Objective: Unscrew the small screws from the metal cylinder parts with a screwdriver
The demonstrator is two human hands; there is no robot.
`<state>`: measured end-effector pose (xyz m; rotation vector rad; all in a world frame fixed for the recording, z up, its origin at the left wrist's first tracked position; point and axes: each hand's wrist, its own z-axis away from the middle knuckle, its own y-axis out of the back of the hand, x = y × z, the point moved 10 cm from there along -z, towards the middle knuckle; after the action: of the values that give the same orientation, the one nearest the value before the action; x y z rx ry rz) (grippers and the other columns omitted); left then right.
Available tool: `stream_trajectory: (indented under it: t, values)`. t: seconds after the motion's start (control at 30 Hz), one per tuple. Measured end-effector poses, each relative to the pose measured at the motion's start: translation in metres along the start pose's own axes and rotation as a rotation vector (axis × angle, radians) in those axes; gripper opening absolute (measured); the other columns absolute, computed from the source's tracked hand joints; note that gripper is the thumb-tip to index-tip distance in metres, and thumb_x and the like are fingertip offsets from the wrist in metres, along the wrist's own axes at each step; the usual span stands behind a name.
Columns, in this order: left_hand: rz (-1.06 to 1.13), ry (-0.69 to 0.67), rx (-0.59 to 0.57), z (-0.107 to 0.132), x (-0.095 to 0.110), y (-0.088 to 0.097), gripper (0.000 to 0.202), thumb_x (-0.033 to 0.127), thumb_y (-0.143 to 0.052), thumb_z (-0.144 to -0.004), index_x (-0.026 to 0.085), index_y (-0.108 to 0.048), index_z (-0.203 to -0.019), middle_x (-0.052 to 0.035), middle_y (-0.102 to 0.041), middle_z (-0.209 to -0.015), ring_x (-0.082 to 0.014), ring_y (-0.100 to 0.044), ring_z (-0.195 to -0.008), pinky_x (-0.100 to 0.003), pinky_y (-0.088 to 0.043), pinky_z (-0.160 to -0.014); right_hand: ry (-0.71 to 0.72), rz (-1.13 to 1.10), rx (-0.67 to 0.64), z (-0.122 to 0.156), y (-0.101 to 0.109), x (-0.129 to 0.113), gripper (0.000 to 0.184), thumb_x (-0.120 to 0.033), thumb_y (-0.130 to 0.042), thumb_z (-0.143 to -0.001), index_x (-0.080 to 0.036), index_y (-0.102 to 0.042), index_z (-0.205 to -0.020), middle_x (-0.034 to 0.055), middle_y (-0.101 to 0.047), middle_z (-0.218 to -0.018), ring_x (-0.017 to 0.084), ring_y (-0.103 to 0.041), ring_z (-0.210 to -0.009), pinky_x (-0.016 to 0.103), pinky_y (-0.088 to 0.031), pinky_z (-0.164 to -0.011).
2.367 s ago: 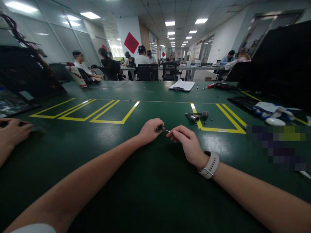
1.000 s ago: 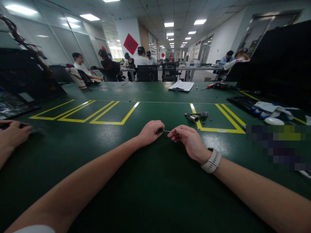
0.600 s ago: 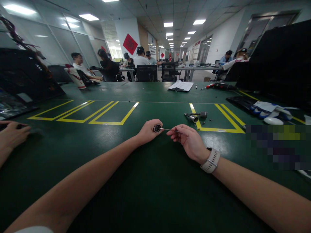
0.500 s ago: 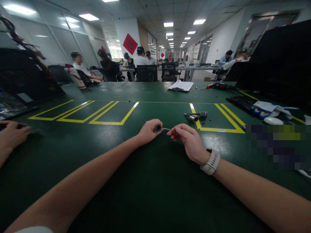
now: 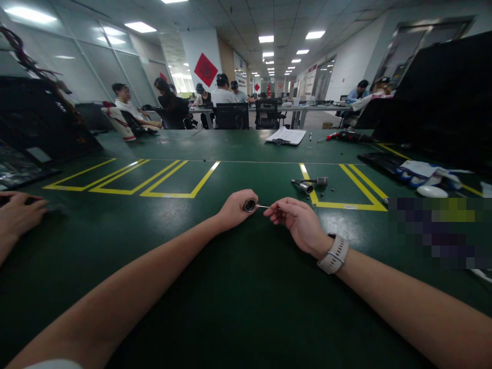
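My left hand (image 5: 233, 210) is closed round a hollow metal cylinder (image 5: 249, 205), its round open end facing me. A thin metal rod (image 5: 262, 206), perhaps a hex key, reaches from the side of the cylinder to my right hand (image 5: 300, 224), which pinches it between thumb and fingers. Whether the rod's tip sits inside the cylinder's wall is too small to tell. Beyond my right hand lie two more metal pieces, a cup-shaped one (image 5: 307, 188) and a cylinder with a shaft (image 5: 322, 181). Several tiny dark bits (image 5: 322, 195) are scattered beside them.
Yellow tape (image 5: 169, 195) marks boxes on the green table (image 5: 230, 287). Another person's hand (image 5: 21, 218) rests at the left edge. Farther off are a clipboard (image 5: 287, 136), a red-and-black tool (image 5: 348, 136), gloves (image 5: 426, 171) and a white mouse (image 5: 432, 191).
My right hand has shifted slightly, its wrist rising a little with the watch turning. The cylinder in my left hand stays almost where it was.
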<state>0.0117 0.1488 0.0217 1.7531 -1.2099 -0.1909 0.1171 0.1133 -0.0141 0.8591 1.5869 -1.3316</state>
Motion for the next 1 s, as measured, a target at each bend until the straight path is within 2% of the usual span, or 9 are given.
stream_trajectory:
  t: [0.23, 0.33, 0.47, 0.6, 0.77, 1.0]
  values:
    - [0.066, 0.015, 0.018, 0.0, -0.002, 0.001, 0.019, 0.024, -0.056, -0.077, 0.016, -0.046, -0.064, 0.0026, -0.048, -0.065, -0.01, -0.045, -0.06, -0.022, -0.035, -0.055, -0.037, -0.087, -0.011, -0.003, 0.002, 0.007, 0.011, -0.024, -0.056, -0.074, -0.017, -0.063, -0.069, 0.0052, -0.07, -0.072, 0.015, -0.056, -0.064, 0.03, -0.04, -0.063]
    - [0.029, 0.013, 0.03, 0.0, -0.001, 0.002, 0.017, 0.022, -0.056, -0.077, 0.016, -0.046, -0.064, 0.0025, -0.048, -0.065, -0.0102, -0.045, -0.06, -0.022, -0.034, -0.056, 0.0, -0.071, 0.004, -0.003, 0.004, 0.004, 0.011, -0.025, -0.056, -0.074, -0.017, -0.063, -0.07, 0.0047, -0.069, -0.072, 0.015, -0.056, -0.064, 0.03, -0.039, -0.063]
    - [-0.062, -0.002, 0.015, 0.0, 0.001, 0.0, 0.014, 0.021, -0.054, -0.079, 0.016, -0.049, -0.067, 0.0016, -0.049, -0.066, -0.0115, -0.046, -0.061, -0.024, -0.035, -0.058, 0.104, 0.054, 0.039, 0.002, 0.004, -0.006, 0.013, -0.025, -0.055, -0.076, -0.019, -0.064, -0.069, 0.004, -0.068, -0.073, 0.015, -0.055, -0.064, 0.031, -0.04, -0.063]
    - [-0.171, -0.005, -0.03, 0.001, 0.0, -0.005, 0.008, 0.016, -0.053, -0.078, 0.017, -0.053, -0.07, 0.0004, -0.052, -0.067, -0.0135, -0.049, -0.065, -0.026, -0.037, -0.062, 0.148, 0.196, 0.026, 0.006, -0.003, -0.01, 0.014, -0.026, -0.055, -0.078, -0.019, -0.065, -0.069, 0.0043, -0.068, -0.075, 0.016, -0.055, -0.067, 0.032, -0.041, -0.065]
    - [-0.2, -0.015, -0.039, 0.001, 0.001, -0.006, 0.006, 0.014, -0.054, -0.077, 0.017, -0.054, -0.071, 0.0, -0.054, -0.069, -0.0142, -0.05, -0.066, -0.027, -0.037, -0.064, 0.059, 0.119, 0.018, 0.003, -0.002, -0.002, 0.013, -0.024, -0.055, -0.076, -0.018, -0.065, -0.069, 0.0051, -0.069, -0.075, 0.015, -0.055, -0.065, 0.031, -0.04, -0.064]
    - [-0.042, 0.003, 0.006, 0.001, -0.001, 0.0, 0.01, 0.015, -0.054, -0.076, 0.016, -0.049, -0.067, 0.0015, -0.05, -0.066, -0.0113, -0.046, -0.06, -0.024, -0.035, -0.058, -0.024, -0.04, 0.021, -0.001, 0.001, 0.003, 0.012, -0.022, -0.056, -0.074, -0.016, -0.065, -0.068, 0.0056, -0.07, -0.072, 0.014, -0.056, -0.062, 0.03, -0.039, -0.062]
